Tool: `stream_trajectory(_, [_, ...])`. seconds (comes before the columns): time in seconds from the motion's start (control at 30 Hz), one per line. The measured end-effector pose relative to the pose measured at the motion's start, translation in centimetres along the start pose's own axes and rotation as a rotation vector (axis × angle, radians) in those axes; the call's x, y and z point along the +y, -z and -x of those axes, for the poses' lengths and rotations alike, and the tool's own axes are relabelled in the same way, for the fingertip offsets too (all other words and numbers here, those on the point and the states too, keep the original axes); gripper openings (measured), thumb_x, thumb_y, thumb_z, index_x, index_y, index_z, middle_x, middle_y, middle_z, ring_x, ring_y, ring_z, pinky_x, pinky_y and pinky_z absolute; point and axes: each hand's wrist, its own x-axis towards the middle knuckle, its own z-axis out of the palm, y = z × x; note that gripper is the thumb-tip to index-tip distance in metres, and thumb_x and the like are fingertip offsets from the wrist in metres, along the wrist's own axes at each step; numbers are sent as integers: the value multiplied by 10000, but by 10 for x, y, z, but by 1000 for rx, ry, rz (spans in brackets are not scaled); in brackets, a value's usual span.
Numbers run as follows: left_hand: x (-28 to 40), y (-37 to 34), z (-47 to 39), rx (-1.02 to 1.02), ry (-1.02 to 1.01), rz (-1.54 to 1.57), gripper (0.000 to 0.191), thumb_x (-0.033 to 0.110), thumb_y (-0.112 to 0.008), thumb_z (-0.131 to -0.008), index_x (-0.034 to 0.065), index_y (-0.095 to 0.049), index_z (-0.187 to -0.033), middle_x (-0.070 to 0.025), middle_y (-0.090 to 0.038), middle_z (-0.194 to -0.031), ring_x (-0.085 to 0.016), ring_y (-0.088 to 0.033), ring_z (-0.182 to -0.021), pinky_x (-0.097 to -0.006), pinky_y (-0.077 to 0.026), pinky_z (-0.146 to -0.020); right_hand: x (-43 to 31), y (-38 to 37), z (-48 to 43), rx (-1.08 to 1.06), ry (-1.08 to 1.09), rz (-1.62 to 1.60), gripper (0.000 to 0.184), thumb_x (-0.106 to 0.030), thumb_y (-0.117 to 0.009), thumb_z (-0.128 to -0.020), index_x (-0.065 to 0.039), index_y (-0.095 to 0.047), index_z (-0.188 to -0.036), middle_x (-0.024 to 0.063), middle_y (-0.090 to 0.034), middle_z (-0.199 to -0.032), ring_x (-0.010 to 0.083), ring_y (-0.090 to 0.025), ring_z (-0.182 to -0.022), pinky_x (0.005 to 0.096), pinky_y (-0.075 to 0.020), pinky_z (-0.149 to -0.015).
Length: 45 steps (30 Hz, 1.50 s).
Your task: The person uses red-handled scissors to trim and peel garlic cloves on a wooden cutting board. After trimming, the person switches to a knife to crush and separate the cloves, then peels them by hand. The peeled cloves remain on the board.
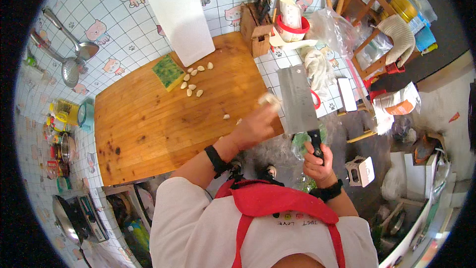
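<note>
My right hand [318, 162] grips the black handle of a cleaver [297, 98], its broad steel blade upright beyond the board's right edge. My left hand [256, 124] is over the right part of the wooden cutting board [148, 134], with a pale piece, perhaps garlic [269, 100], at its blurred fingertips. Several peeled garlic cloves [189, 92] lie near the back of the board, beside a green and yellow sponge [168, 72]. Another clove [226, 117] lies nearer my left hand, and one more is partly hidden by that hand.
A white board [182, 18] leans against the tiled wall. Behind the right corner stand a knife block [256, 31] and a red-rimmed tub [293, 31]. A crumpled cloth [319, 70] and a phone-like white object [347, 94] lie to the right. Ladles hang at left.
</note>
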Motion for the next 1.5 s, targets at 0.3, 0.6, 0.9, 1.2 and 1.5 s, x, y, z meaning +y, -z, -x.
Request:
stream_trajectory(0.3, [22, 24, -16, 337, 572, 2187, 740, 575, -200, -907, -24, -351, -1315, -162, -437, -1307, -294, -434, -1193, -419, -308, -1024, 5, 5, -7, -141, -198, -11, 353, -380, -540, -842, -49, -461, -937, -36, -403, -503, 59, -329, -300, 233, -278, -301])
stream_trajectory(0.6, [-59, 81, 29, 556, 751, 942, 499, 404, -342, -934, 57, -443, -1279, -177, -423, -1320, -297, -438, -1183, -373, -343, -974, -33, -68, -39, 560, -116, 1353, 311, -336, -582, -827, -42, -532, -917, 23, -465, -535, 134, -435, -390, 249, -336, -378])
stream_trajectory(0.9, [-82, 50, 21, 57, 560, -342, 551, 209, -631, -763, 85, -447, -1267, -237, -369, -1322, -426, -362, -1203, -461, -323, -976, -91, -146, -165, 779, 725, 3111, 283, -243, -638, -751, -62, -498, -918, 135, -584, -754, 300, -616, -620, 390, -503, -538])
stream_trajectory(1.2, [-52, 63, 98, 318, 481, -57, 400, 113, -615, -769, 44, -515, -1149, -255, -405, -1279, -401, -506, -1028, -399, -449, -847, -107, -178, -181, 727, 626, 3021, 293, -217, -628, -768, -39, -508, -967, 130, -578, -704, 320, -611, -629, 378, -497, -543])
stream_trajectory(1.5, [-16, 68, 127, 273, 686, 20, 346, 44, -573, -755, 11, -550, -1099, -210, -439, -1278, -393, -482, -1109, -393, -438, -898, -109, -180, -192, 414, 48, 1081, 294, -305, -579, -849, -27, -503, -910, 22, -507, -599, 88, -435, -396, 210, -321, -336])
